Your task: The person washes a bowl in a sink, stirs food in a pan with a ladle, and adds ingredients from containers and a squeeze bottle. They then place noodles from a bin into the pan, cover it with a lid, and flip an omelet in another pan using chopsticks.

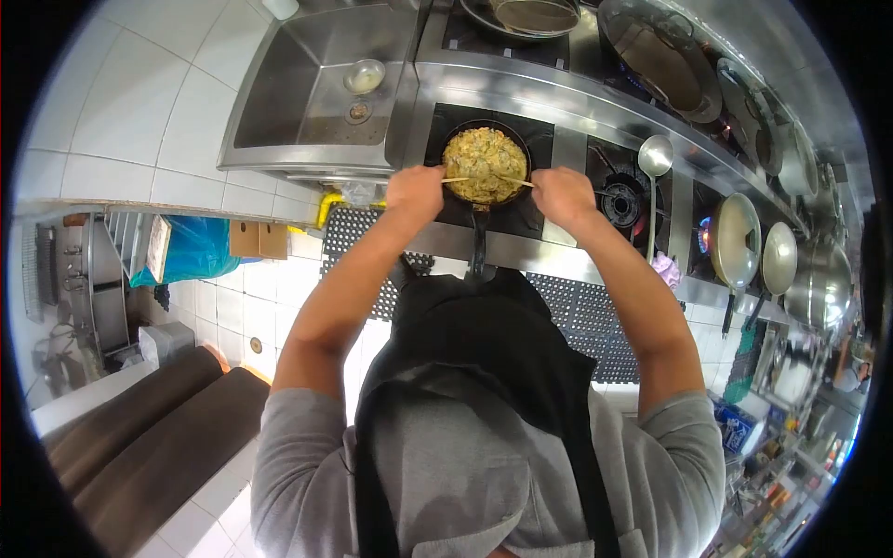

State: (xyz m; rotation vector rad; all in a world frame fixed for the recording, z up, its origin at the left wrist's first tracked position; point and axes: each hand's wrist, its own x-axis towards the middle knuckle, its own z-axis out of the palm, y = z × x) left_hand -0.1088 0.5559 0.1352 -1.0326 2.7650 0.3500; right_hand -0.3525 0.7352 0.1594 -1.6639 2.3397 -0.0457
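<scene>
A round black frying pan [480,244] sits on the stove, its handle pointing toward my body. Yellow, lumpy food like an omelette [484,158] fills it. My left hand [416,192], at the pan's left edge, is closed on a thin wooden chopstick [457,179] that reaches over the food. From the opposite side my right hand [565,197] grips a second chopstick [517,181], its tip also over the food. Both tips point inward toward the pan's middle.
Left of the stove is a steel sink [316,56] with a small metal bowl [364,76] in it. On the right, a long ladle [655,158] lies by a burner [621,201]. Farther right, a pan [734,240] sits by a lit flame. Large pans [656,70] stand behind.
</scene>
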